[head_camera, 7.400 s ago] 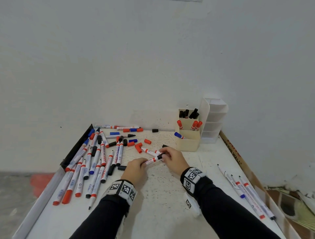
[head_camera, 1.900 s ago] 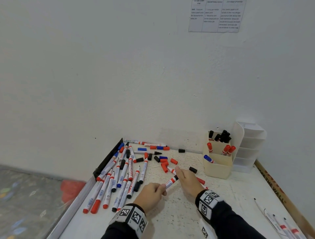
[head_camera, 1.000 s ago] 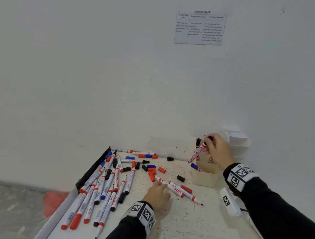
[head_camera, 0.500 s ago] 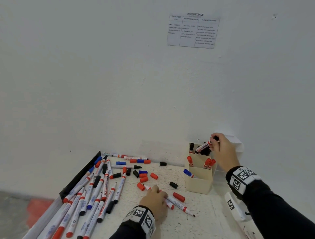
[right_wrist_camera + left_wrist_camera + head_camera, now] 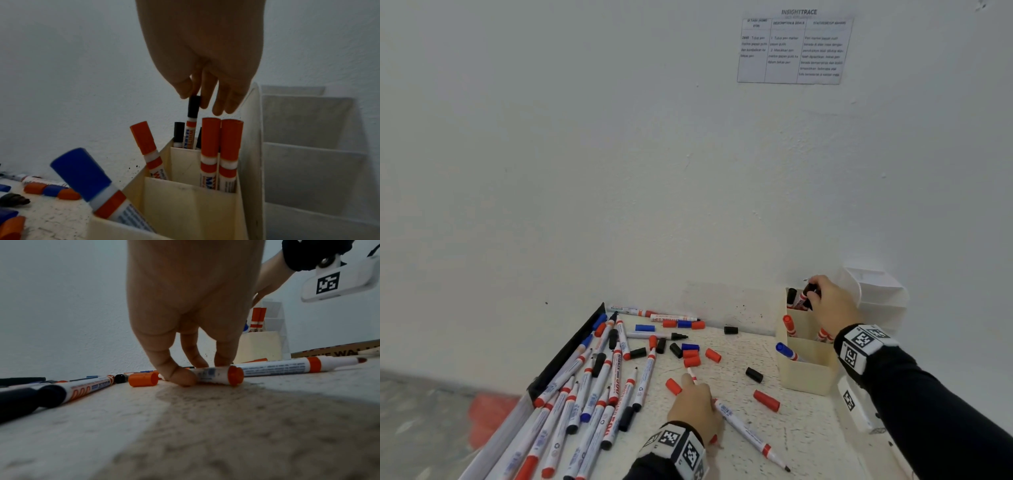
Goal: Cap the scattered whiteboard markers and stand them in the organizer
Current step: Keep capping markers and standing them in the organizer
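A heap of loose markers (image 5: 592, 387) fills the lower left of the head view, lying on the white speckled table (image 5: 726, 455); red lettering runs along their barrels, too blurred to read. Loose red, blue and black caps (image 5: 691, 356) lie scattered just right of the heap. At lower centre the left hand (image 5: 693, 409) reaches down to the table, palm down, thumb and fingertips (image 5: 180, 376) pinching a red-ended marker (image 5: 218, 374) that lies flat; the printing on its barrel is illegible. A loose red cap (image 5: 142, 379) lies just beside the thumb, and an uncapped marker (image 5: 296, 366) lies to the right of the hand. High in the upper right of the head view a sheet (image 5: 794, 49) on the wall is headed "INSIGHTTRACE"; its table text is too small to read. Below it, at right, the cream organizer (image 5: 806, 371) stands against the wall. The right hand (image 5: 832, 305) hangs over its rear compartment, fingers pointing down, thumb and forefinger pinching the black cap of a black-capped marker (image 5: 192, 120) standing among other black-capped ones. Red-capped markers (image 5: 221, 146) stand in the middle compartment, a blue-capped marker (image 5: 90, 180) leans in the front one.
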The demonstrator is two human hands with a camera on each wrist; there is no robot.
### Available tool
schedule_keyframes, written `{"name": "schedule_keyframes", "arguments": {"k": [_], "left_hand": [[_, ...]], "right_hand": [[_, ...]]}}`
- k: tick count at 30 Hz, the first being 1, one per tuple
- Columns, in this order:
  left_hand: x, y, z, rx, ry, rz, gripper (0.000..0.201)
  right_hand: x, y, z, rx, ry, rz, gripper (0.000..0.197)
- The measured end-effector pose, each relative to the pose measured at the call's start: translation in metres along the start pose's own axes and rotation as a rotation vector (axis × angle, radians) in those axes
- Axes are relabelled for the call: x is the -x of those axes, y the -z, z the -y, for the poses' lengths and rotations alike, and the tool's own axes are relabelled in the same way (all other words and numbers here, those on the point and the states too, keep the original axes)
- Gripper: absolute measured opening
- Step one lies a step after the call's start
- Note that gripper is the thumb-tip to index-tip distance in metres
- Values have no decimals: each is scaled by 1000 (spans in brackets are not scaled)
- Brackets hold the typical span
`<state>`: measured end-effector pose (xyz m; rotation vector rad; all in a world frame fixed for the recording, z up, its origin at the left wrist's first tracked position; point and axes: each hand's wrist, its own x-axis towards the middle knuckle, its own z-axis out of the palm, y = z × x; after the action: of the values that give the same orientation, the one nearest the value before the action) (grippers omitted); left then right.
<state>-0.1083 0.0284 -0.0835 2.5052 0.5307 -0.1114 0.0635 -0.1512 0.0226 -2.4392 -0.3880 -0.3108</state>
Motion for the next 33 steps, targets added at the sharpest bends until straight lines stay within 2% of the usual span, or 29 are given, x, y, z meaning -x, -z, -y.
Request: {"name": "schedule_keyframes", "arguments": {"k": [3, 7, 9, 11, 13, 15, 17, 18, 19, 21, 23, 25, 27, 29, 31, 33], "left_hand": [[-1, 0, 3, 70, 37, -41, 30], [4, 2, 1, 166, 74, -95, 46], [8, 6, 0, 224, 88, -103, 53], [11, 9, 1, 262, 103, -121, 59], [13, 12, 3, 283, 104, -160, 58], [15, 16, 7, 306, 95, -190, 57], [16, 18, 11, 330, 83, -212, 47], [17, 20, 13, 336, 78, -227, 41], [18, 21, 16, 337, 79, -239, 38], [18, 24, 23, 335, 100, -259, 37], [19, 29, 30, 330, 132, -277, 40], [21, 33, 38, 317, 143, -293, 41], [24, 36, 46, 289, 146, -294, 39], [28, 39, 54, 263, 157, -293, 38], [32, 42, 60, 263, 166, -288, 37], [36, 44, 63, 254, 172, -277, 37]], "right_hand": [[-3, -4, -9, 224, -49, 187, 41], [-2, -4, -13, 390, -58, 337, 52], [-1, -4, -11, 427, -67, 384, 53], [-3, -4, -13, 446, -26, 343, 50], [-6, -6, -16, 455, 33, 287, 45], [-8, -10, -18, 505, 20, 372, 47], [-5, -14, -17, 545, -38, 479, 50], [-3, -15, -15, 526, -53, 482, 51], [-1, -16, -11, 491, -50, 442, 51], [7, -15, 3, 410, 15, 272, 47], [16, -18, 22, 311, 139, 80, 39], [27, -24, 45, 179, 246, 16, 29], [40, -35, 69, 66, 278, 149, 23], [55, -50, 88, 27, 266, 411, 26], [69, -73, 100, 81, 249, 657, 34], [84, -100, 106, 235, 236, 794, 41]]}}
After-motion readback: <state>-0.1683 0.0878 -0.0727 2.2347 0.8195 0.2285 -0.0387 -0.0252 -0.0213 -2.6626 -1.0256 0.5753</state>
